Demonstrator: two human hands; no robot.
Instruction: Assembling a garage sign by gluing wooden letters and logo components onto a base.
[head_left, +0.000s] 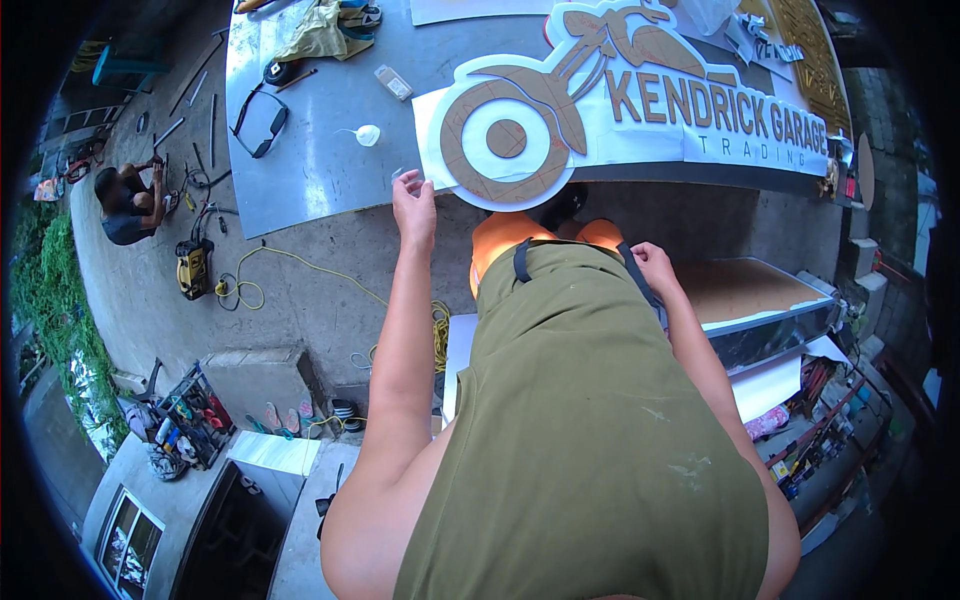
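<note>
My left hand (413, 208) is raised at the table's near edge, just left of a motorcycle-shaped sign (507, 138). Its fingers are bent together around something small that I cannot make out. The sign has brown cut-out shapes and raised letters on a white backing and lies over a white paper sheet (432, 128) on the grey metal table (320, 165). Beside my thigh, my right hand (655, 268) is low, with curled fingers close together. Whatever they may hold is hidden. Orange shorts (497, 238) show between the hands.
On the table lie dark glasses (262, 130), a small white bottle (368, 135), a pale box (394, 82) and a yellowish cloth (312, 32). A yellow cable (310, 262) and a yellow machine (193, 268) are on the floor. A person (130, 205) crouches at left. A brown-topped panel (750, 290) stands at right.
</note>
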